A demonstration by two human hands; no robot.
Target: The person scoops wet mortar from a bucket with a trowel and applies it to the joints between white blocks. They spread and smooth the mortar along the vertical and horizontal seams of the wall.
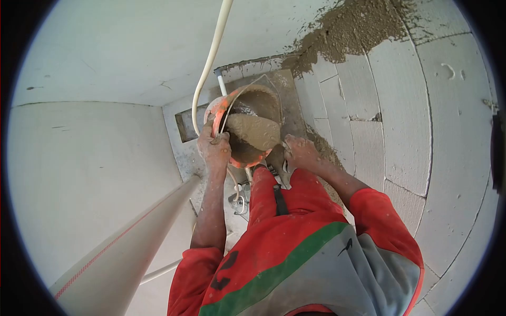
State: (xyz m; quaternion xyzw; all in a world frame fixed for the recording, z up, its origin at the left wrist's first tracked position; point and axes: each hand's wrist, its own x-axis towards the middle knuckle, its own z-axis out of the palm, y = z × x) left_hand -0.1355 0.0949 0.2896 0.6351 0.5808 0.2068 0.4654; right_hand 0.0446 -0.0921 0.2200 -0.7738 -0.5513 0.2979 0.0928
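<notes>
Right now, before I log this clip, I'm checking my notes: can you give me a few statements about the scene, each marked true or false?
1. The left hand grips the rim of the orange bucket. True.
2. The bucket is empty. False: it holds wet brown mortar.
3. The right hand rests on the white pipe. False: it is beside the bucket, well apart from the white pipe at the lower left.
4. A mortar smear clings to the block wall. True.
5. The person's sleeves are blue. False: the sleeves are red.
</notes>
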